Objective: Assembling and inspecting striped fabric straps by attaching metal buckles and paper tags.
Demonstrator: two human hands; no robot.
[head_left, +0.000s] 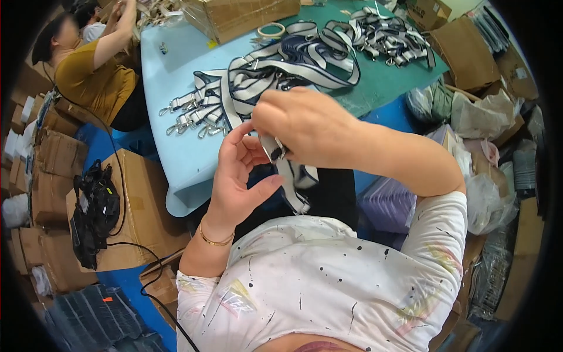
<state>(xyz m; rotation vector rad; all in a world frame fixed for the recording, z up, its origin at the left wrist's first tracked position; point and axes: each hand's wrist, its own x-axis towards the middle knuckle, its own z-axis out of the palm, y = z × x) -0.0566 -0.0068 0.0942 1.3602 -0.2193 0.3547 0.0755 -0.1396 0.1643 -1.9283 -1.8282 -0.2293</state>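
Observation:
In front of my chest, my right hand is closed with its knuckles up, gripping a white webbing strap with dark blue edges. A dark piece of hardware shows on the strap just under these fingers. The strap's loose end hangs down over my lap. My left hand is cupped at the strap's left side, thumb spread away from the curled fingers. Its index fingertip meets my right hand. Beyond both hands lies a pile of similar straps, with metal snap hooks at the pile's near left.
The straps lie on a table with a light blue and green cover. A roll of tape and a cardboard box stand at the back. Black straps lie on a carton at left. Another person works at far left.

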